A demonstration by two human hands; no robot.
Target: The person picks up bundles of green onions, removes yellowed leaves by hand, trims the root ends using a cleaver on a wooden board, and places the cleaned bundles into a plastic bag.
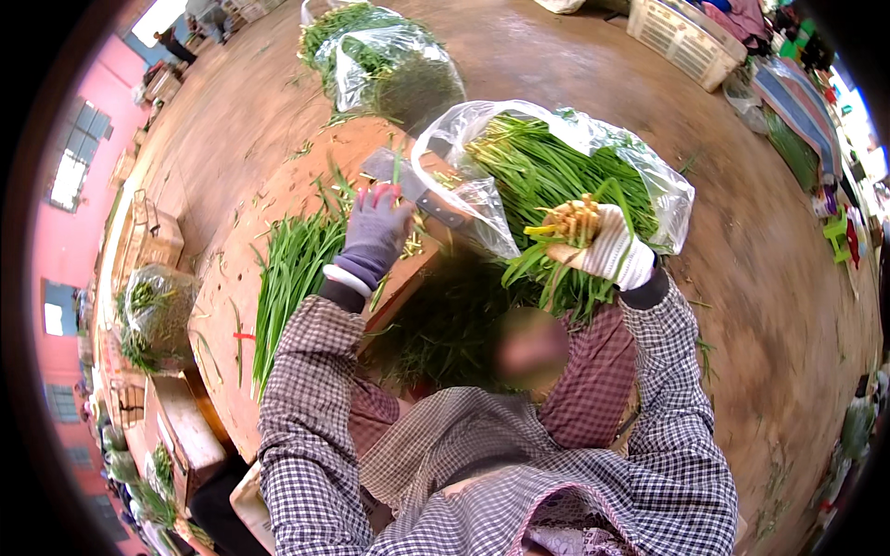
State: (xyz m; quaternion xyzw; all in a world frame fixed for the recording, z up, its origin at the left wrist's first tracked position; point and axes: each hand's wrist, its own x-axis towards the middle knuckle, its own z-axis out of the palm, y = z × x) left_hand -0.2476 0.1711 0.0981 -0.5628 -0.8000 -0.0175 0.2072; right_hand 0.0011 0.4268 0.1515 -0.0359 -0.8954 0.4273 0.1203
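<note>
My right hand [607,248], in a white striped glove, is closed around a bunch of garlic chives [573,221]. The pale cut ends point left and the green leaves hang beneath. Palm down, my left hand [374,232] wears a grey-purple glove with pinkish fingertips. Its fingers lie forward over scraps on the wooden table [301,167], just by a wide metal blade [440,208]. A heap of loose chives [298,250] lies left of that hand. Beyond my right hand, a clear plastic bag [674,199] lies open around a large pile of chives [565,167].
Another plastic bag of greens [357,60] sits on the floor past the table. Leaf scraps [436,334] fill the dark space before my lap. Crates [153,232] and a bagged bundle [156,310] stand at left. A white crate [686,42] is at the far right.
</note>
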